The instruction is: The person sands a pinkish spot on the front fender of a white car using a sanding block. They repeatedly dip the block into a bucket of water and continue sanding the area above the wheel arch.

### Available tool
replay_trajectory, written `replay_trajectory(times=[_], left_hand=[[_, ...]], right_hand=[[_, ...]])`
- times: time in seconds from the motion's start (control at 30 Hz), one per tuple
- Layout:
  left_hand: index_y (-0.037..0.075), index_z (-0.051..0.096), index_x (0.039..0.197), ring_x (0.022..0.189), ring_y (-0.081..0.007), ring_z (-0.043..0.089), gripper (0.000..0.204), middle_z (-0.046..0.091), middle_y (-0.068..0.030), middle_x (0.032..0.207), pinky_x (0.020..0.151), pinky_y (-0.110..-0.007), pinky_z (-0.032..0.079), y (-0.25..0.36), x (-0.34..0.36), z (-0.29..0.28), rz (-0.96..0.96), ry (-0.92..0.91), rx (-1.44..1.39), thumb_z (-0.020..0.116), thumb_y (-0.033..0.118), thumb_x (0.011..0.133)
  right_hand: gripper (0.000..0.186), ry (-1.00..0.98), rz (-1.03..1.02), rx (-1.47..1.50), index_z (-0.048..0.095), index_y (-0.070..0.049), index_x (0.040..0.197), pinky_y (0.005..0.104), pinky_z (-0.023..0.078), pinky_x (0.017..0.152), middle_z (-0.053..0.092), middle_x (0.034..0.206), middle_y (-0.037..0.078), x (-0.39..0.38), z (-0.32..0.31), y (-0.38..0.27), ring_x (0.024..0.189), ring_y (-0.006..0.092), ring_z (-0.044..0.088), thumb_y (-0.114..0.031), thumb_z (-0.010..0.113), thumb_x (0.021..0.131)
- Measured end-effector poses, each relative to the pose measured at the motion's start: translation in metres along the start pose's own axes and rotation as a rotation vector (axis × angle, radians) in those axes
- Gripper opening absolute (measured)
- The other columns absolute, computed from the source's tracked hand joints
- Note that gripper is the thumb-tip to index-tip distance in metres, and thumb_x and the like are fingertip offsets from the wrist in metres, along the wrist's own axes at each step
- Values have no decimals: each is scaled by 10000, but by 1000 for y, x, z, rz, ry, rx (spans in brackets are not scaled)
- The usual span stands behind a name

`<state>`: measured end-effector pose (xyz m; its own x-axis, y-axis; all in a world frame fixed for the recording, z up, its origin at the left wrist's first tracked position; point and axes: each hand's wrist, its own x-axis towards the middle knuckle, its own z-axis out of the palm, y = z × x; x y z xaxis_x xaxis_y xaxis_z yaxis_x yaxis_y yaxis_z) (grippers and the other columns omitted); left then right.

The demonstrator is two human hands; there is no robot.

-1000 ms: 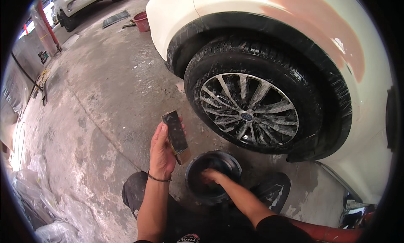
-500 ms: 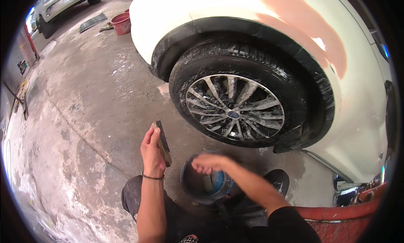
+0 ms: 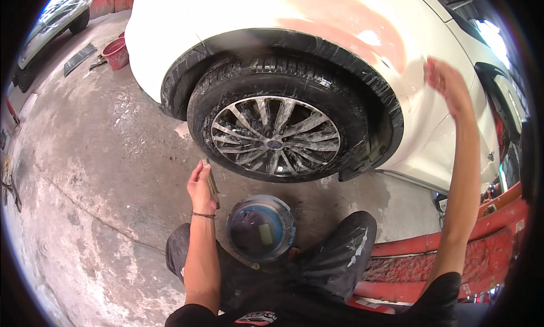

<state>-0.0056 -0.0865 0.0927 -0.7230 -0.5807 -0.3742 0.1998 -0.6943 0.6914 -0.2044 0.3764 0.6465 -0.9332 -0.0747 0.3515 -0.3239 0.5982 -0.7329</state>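
Note:
My left hand (image 3: pixel 199 186) grips a flat, dark sanding block (image 3: pixel 213 185), seen nearly edge-on, low beside the tyre. To the right, my right hand (image 3: pixel 449 86) is raised at the white car body (image 3: pixel 439 109), just right of a pinkish filler patch (image 3: pixel 351 29). Its fingers look loosely bent and apart, slightly blurred, with nothing visible in them. Whether they touch the panel I cannot tell. A bucket (image 3: pixel 231 236) stands between my knees, holding dark liquid and a pale, greenish rectangular piece (image 3: pixel 266 234).
The car's wheel (image 3: pixel 275 143) and black arch trim (image 3: pixel 391 94) are in front of me. At the right lies a red metal structure (image 3: pixel 442 264). A red bucket (image 3: pixel 116 54) and a dark flat panel (image 3: pixel 80 59) are on the concrete floor (image 3: pixel 107 168). Another vehicle (image 3: pixel 54 29) is at far left.
My right hand has moved from over the bucket up and right to the car body. The left hand still holds the sanding block, slightly lower. The view has shifted rightward.

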Motion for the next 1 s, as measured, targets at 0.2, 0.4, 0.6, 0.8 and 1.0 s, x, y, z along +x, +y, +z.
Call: replay_trajectory(times=[0.2,0.4,0.6,0.8,1.0], left_hand=[[-65,666,1515,1242,-179,705,524,769,-103,1365,1122,-336,528,-1,4,4,148,27,138,818,78,1034],[-37,680,1519,1198,-146,705,515,767,-84,1355,1085,-311,545,25,-42,71,380,-113,309,822,71,1036],[-5,733,1458,1170,-145,722,478,777,-79,1305,1045,-338,582,101,-97,172,976,-238,776,862,116,1014],[13,801,1322,979,-162,709,449,775,-95,1133,908,-327,579,170,-109,295,1442,-104,848,931,211,941],[-42,753,1390,935,-116,718,516,810,-110,1098,873,-278,576,197,-83,355,1413,-7,786,907,236,983]], right_hand=[[317,-217,36,65,767,-29,1336,299,616,926,812,1153,64,-100,128,67,959,124,732,-243,592,1180],[304,-718,-426,-221,794,-116,1285,499,600,1012,757,1233,172,-207,285,146,1152,396,739,-286,745,1038],[342,-926,-305,73,777,-79,1329,501,567,1084,740,1354,188,-265,377,227,1273,412,704,-270,728,1049],[360,-1035,-397,-54,788,-136,1345,503,559,1112,746,1370,131,-271,422,270,1308,356,703,-314,718,1040],[351,-1009,-455,52,815,-154,1295,509,585,1075,768,1320,133,-257,438,301,1238,366,737,-357,748,1017]])
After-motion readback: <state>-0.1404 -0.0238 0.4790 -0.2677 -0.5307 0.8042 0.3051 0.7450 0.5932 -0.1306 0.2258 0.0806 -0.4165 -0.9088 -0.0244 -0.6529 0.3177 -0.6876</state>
